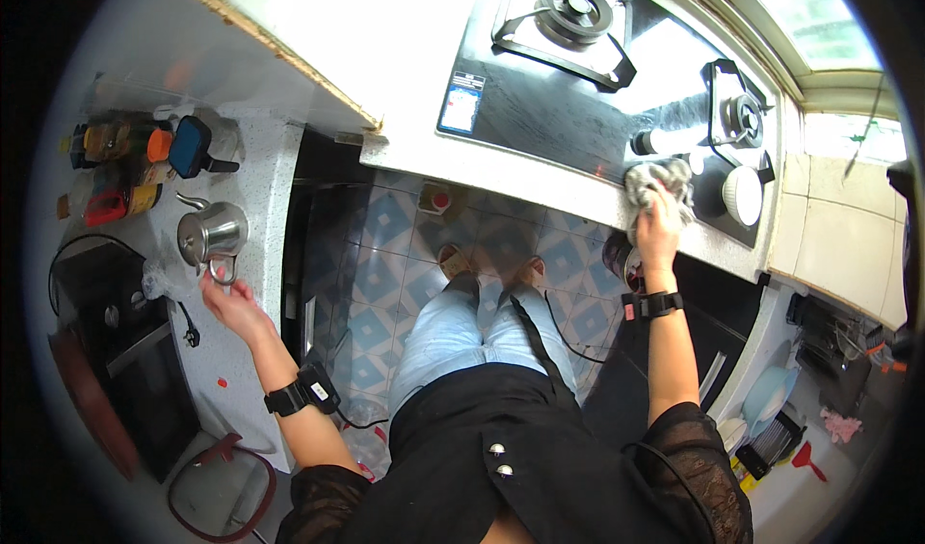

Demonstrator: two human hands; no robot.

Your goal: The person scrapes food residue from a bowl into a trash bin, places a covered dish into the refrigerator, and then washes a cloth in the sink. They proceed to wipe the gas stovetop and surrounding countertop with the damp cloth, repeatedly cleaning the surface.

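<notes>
On the counter at the left stands a small stainless steel kettle (212,233) with a curved spout. My left hand (235,304) has its fingers at the kettle's loop handle; the handle partly hides how they close. Over at the right, my right hand (659,229) grips a bunched grey-and-white cloth (654,182). This cloth lies across the front edge of a black glass gas stove (535,121). Just right of it, a white ribbed bowl (742,195) sits on the stove beside the smaller burner (744,119).
Bottles (119,143) and a blue-faced device (190,146) crowd the left counter behind the kettle. Nearer me are a black oven (137,356) and a red-rimmed glass lid (271,486). The large burner (574,13) has a raised pan support. At the right is a light-blue basin (769,399).
</notes>
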